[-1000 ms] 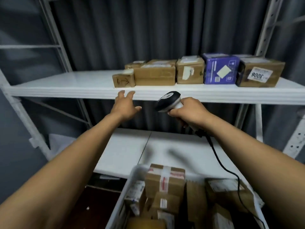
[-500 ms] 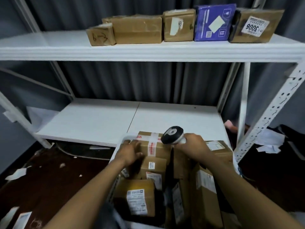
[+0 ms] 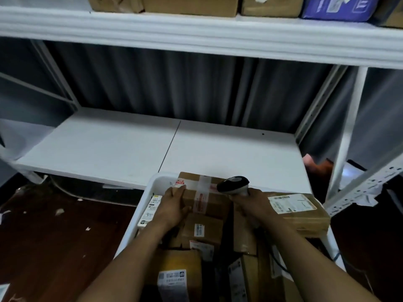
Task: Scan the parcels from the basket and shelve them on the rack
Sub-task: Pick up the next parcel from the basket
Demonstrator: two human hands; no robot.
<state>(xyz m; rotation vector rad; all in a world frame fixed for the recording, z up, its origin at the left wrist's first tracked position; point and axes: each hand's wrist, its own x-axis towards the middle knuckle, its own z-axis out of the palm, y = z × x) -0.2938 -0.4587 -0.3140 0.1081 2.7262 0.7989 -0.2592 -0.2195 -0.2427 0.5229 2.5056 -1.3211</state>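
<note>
The left hand (image 3: 174, 207) grips the left edge of a brown cardboard parcel (image 3: 214, 203) bound with clear and red-printed tape. It lies at the far end of a white plastic basket (image 3: 150, 188) packed with labelled cartons (image 3: 202, 233); their print is too blurred to read. The right hand (image 3: 254, 203) is wrapped round a black-headed scanner (image 3: 233, 184). On the upper shelf (image 3: 196, 35) of the white rack (image 3: 346, 138) stand shelved cardboard boxes (image 3: 189, 6) and a blue box (image 3: 335, 6).

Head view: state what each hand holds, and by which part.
Left hand grips the taped brown cardboard parcel by its left end. Right hand holds the black-and-grey handheld scanner by its handle, below the head.
</note>
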